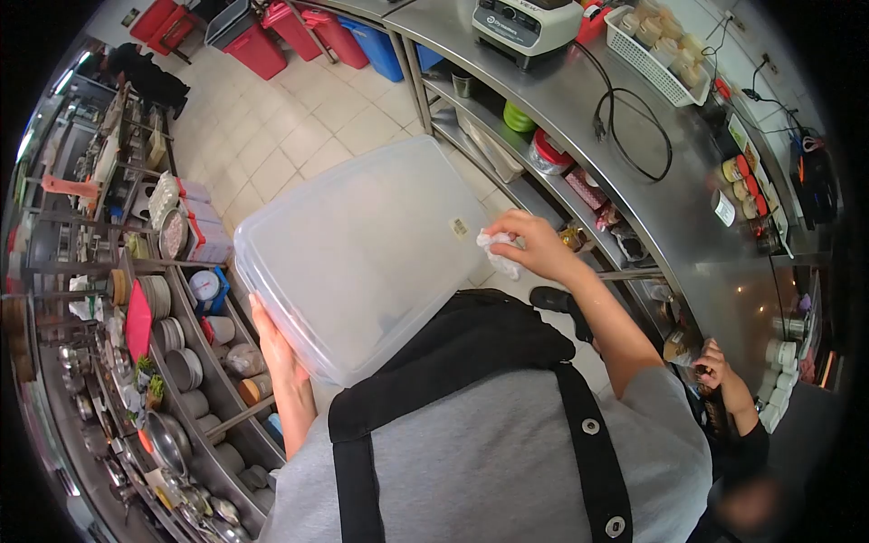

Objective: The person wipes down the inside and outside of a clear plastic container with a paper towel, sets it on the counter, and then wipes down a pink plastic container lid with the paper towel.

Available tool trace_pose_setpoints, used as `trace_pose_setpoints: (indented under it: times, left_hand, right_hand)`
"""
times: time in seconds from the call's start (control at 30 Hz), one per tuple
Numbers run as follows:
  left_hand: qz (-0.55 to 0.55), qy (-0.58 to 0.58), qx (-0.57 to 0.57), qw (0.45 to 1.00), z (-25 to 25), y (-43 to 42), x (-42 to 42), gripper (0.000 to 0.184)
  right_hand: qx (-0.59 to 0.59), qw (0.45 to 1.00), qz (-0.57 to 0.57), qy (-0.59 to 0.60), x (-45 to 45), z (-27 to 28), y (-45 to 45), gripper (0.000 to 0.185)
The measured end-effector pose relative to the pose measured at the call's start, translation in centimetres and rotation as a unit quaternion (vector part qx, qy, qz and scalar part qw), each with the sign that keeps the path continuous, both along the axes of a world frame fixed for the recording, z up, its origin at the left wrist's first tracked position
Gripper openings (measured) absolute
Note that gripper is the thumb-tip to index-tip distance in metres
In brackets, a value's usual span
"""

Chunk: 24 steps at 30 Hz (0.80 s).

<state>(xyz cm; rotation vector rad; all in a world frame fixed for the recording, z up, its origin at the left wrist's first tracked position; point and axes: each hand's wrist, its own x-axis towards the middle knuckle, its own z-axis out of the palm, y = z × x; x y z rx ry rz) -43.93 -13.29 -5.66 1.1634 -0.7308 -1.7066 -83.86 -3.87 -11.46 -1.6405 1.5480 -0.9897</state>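
Note:
A large translucent plastic container [362,244] is held in front of my body, tilted, with a small label near its right side. My left hand [279,342] grips its lower left edge, the fingers partly hidden beneath it. Just off the container's right side, my right hand [534,244] is closed on a crumpled white cloth or paper [500,253]. What lies inside the container is too blurred to tell.
At the right runs a steel counter [625,181] with a blender base [528,27], a cable and a white basket [623,40]. Shelves of dishes stand left. Red and blue bins are ahead. One person is at the far left, another at the lower right.

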Motion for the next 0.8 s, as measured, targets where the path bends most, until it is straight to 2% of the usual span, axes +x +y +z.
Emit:
trace_pose_setpoints:
  times: [0.1, 0.23, 0.33, 0.43, 0.57, 0.8]
  left_hand:
    - [-0.016, 0.038, 0.000, 0.999, 0.2, 0.1, -0.2, 0.059]
    - [-0.005, 0.062, 0.005, 0.998, 0.1, 0.2, -0.3, 0.057]
    - [-0.009, 0.015, -0.042, 0.999, 1.3, 0.8, -1.4, 0.048]
    - [-0.001, 0.066, 0.003, 0.998, 0.6, 0.2, -1.0, 0.055]
    - [0.026, 0.033, -0.006, 0.999, -0.2, -0.2, -1.1, 0.057]
    - [0.062, 0.051, 0.006, 0.997, -1.8, -0.6, 0.3, 0.058]
  right_hand:
    - [-0.099, 0.992, -0.027, 0.077, 0.8, -2.1, 0.3, 0.013]
    - [-0.104, 0.993, -0.007, 0.062, 1.6, -2.5, 0.9, 0.012]
    - [-0.088, 0.994, 0.031, 0.049, 2.4, -1.9, 0.9, 0.012]
    - [-0.080, 0.993, 0.080, 0.027, 3.8, -0.7, 0.2, 0.011]
    - [-0.085, 0.984, 0.156, -0.029, 6.8, 0.4, -1.4, 0.011]
    - [-0.142, 0.950, 0.256, -0.111, 11.7, 3.8, -3.8, 0.011]
